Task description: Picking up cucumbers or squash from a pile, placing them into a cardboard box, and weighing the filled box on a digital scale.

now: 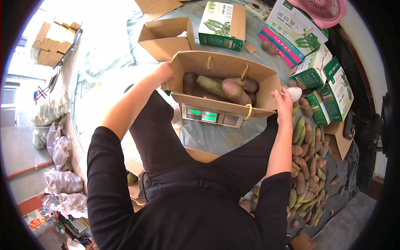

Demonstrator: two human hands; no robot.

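The person stands over an open cardboard box (225,68) that sits on a digital scale (212,116), green digits lit on its near face. Inside the box lie several long sweet potatoes (227,88), reddish-purple and brownish, piled toward the middle and right of it.

The left hand (163,73) is on the box's left wall, fingers curled over the upper edge and gripping the cardboard. The right hand (283,99) is at the box's right near corner, touching the flap there; the fingers seem loosely bent against the cardboard, though how firmly they clasp it cannot be told. A yellow cord handle (249,111) hangs from the near flap just left of that hand.

To the right, on a dark sheet, a big heap of loose sweet potatoes (306,166) runs from near the right hand down toward the near edge. Farther off stand green-and-white printed cartons (327,83), some upright, some tipped. Beyond the weighed box, an empty brown carton (166,37) stands open, with another green printed carton (221,25) beside it. At far right top, a pink fan (323,10). On the left, crumpled clear plastic bags (58,166) lie along the floor.
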